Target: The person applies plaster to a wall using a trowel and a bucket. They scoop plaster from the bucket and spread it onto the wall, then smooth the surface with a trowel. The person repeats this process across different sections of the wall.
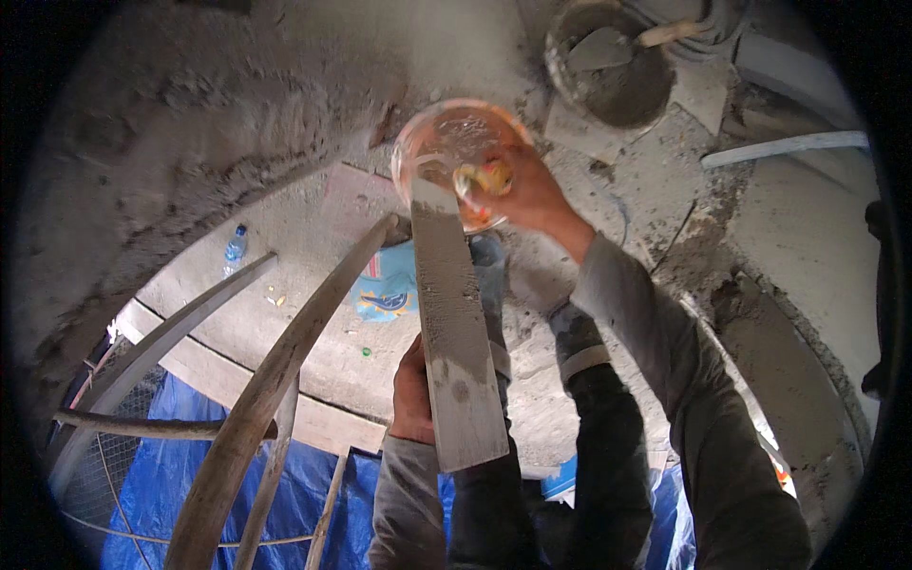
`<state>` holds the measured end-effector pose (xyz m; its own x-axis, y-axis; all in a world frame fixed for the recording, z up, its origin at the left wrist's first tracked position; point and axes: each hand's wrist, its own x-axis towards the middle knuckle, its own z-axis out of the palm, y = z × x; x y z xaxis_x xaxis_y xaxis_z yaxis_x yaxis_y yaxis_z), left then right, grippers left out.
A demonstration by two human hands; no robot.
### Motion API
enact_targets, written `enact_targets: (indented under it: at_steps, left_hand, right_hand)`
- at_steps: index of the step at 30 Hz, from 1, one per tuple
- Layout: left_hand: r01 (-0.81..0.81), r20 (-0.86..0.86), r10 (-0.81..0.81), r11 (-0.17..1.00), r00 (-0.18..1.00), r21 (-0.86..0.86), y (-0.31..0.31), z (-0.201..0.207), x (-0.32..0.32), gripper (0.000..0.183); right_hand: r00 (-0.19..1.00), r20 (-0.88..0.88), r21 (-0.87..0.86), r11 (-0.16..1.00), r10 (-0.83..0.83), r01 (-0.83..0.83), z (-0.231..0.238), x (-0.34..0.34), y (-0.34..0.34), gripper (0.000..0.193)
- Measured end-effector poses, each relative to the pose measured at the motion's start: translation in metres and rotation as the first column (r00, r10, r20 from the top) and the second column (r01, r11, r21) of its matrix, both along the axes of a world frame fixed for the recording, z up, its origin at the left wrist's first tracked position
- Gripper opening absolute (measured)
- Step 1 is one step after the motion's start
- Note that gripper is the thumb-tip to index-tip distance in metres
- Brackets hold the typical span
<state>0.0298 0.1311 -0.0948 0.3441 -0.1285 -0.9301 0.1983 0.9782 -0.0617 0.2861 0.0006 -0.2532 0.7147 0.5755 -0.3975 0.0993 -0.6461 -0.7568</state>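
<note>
My left hand (411,397) grips the left edge of a long, flat grey board (454,313) near its lower end. Wet, dark mortar smears cover the board's upper half, while its near end is paler. The board slopes away from me, its far end over the rim of an orange bucket (404,147). Above that bucket, my right hand (532,190) is closed around a soft-looking yellow-and-white wad (486,179), perhaps a sponge; motion blurs it. The wad is close to the board's far end, and I cannot tell whether they touch. Liquid shows inside the bucket.
Beyond, a mortar bucket (627,90) holds a trowel (600,49). Wooden poles (285,361) rise at the left, over blue tarp (171,475). A plastic bottle (235,252) and a blue bag (385,285) lie on the boards. A hose-like piece (784,147) lies right.
</note>
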Motion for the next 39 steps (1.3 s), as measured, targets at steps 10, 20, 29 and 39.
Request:
enact_targets:
  at_steps: [10,20,29,39]
  left_hand:
    - [-0.067,0.188,0.084,0.993,0.979,-0.095,-0.012,-0.021,0.05,0.053]
    - [0.074,0.37,-0.072,0.997,0.926,0.009,0.02,-0.025,0.066,0.05]
    - [0.184,-0.081,-0.171,0.959,0.982,0.216,0.003,0.061,0.048,0.035]
    - [0.578,0.195,-0.735,0.644,0.65,0.5,-0.063,0.268,0.114,0.072]
  right_hand:
    - [0.901,0.348,-0.021,0.963,0.26,-0.269,0.2,-0.036,-0.002,0.08]
    - [0.971,0.214,-0.109,0.99,0.106,-0.084,0.233,-0.027,-0.002,0.084]
    - [0.979,-0.011,-0.195,0.961,-0.202,0.196,0.142,-0.036,-0.011,0.079]
    - [0.712,-0.021,-0.66,0.545,-0.702,0.517,0.386,-0.233,-0.302,0.047]
